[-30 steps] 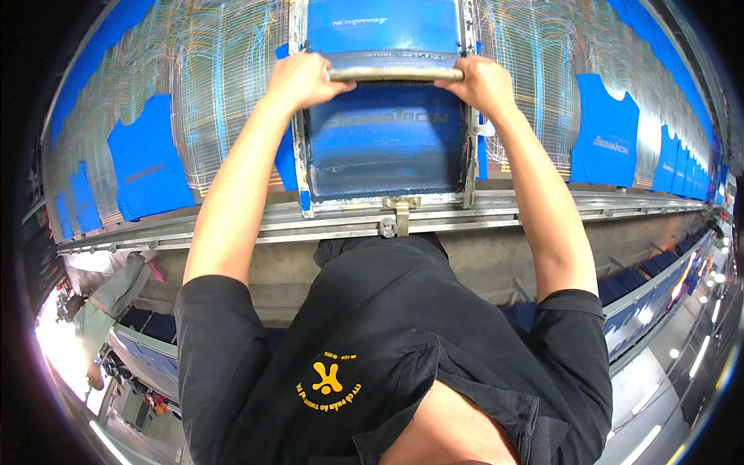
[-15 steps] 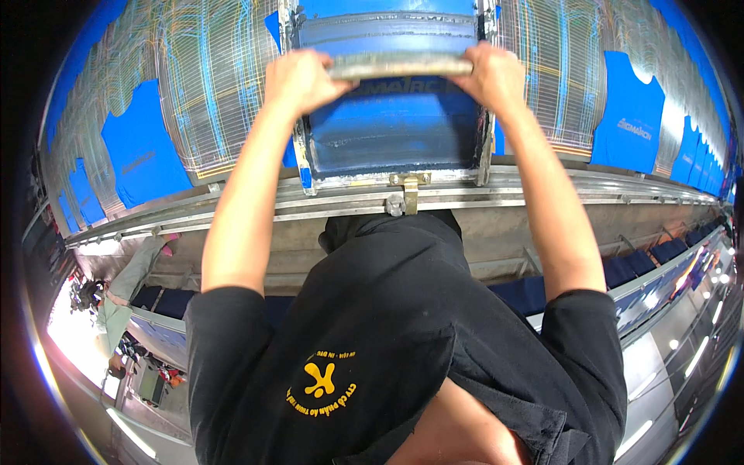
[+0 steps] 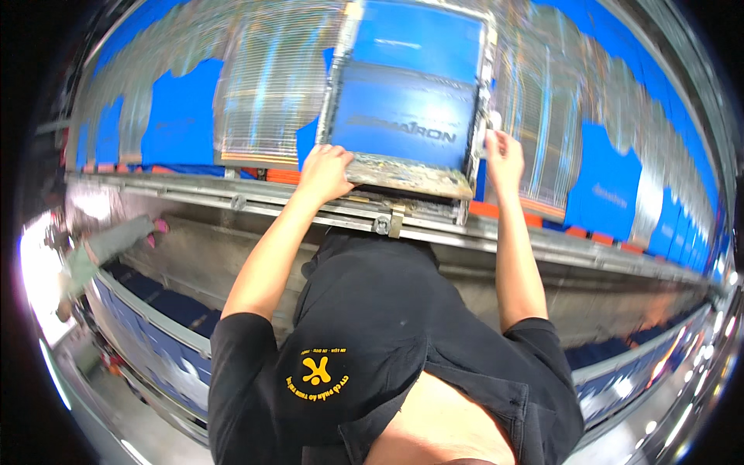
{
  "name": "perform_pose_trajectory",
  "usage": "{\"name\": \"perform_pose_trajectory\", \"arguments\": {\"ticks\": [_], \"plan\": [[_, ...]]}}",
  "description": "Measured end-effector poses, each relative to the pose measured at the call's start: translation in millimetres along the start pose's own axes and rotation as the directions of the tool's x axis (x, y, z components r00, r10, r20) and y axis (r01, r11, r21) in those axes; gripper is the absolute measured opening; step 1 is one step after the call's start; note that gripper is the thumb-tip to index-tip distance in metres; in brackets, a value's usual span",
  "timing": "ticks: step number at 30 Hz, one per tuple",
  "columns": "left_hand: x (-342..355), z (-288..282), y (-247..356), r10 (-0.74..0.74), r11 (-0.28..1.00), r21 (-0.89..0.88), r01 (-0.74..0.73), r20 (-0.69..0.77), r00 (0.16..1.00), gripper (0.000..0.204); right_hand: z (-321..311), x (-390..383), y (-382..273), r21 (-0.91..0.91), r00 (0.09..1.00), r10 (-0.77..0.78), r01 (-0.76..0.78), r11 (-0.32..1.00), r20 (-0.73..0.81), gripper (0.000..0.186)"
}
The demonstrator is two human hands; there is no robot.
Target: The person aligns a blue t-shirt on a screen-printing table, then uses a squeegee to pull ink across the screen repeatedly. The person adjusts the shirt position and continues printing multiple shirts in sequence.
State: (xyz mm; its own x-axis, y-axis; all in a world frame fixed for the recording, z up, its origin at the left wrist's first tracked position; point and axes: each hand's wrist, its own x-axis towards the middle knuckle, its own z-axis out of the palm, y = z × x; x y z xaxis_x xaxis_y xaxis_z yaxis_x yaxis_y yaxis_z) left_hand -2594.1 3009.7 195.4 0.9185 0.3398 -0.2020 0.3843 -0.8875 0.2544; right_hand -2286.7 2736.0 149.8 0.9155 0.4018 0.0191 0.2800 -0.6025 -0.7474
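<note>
A screen-printing frame (image 3: 332, 101) with worn, ink-stained rails lies over a blue fabric piece, whose dark lettering shows through the mesh. Across the frame's near end rests a squeegee (image 3: 411, 177) with a paint-crusted, flat wooden handle. My left hand (image 3: 325, 174) is closed around the squeegee's left end. Off the squeegee, my right hand (image 3: 505, 161) is at the outer side of the right rail, fingers curled together. What those fingers hold, if anything, is hard to make out.
Blue cut shirt pieces (image 3: 182, 112) (image 3: 606, 182) lie along the long, ink-streaked table on both sides. A metal rail (image 3: 302, 215) with a clamp (image 3: 396, 221) runs along its near edge. Behind me stands another row with dark fabric pieces (image 3: 174, 306). Another person (image 3: 116, 240) is at far left.
The squeegee has come toward me to the frame's near end. My right hand has left it and moved to the right rail. The view has turned, shifting the frame slightly.
</note>
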Motion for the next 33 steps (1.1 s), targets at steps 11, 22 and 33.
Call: {"name": "perform_pose_trajectory", "arguments": {"ticks": [11,22,33], "plan": [[-28,21,-9,0.308,0.903,-0.161,-0.398,-0.405,0.861,0.032,20,59,-20,0.367,0.986,0.113,-0.06,0.928,-0.125,0.036],[-116,-73,-335,0.119,0.945,-0.235,-0.226,-0.395,0.911,0.028,248,-38,-320,0.404,0.983,0.099,-0.028,0.915,-0.154,0.048],[-154,-147,-501,0.148,0.978,-0.142,-0.155,-0.054,0.987,0.049,465,-84,-360,0.497,0.955,0.199,-0.067,0.865,-0.219,0.033]]}}
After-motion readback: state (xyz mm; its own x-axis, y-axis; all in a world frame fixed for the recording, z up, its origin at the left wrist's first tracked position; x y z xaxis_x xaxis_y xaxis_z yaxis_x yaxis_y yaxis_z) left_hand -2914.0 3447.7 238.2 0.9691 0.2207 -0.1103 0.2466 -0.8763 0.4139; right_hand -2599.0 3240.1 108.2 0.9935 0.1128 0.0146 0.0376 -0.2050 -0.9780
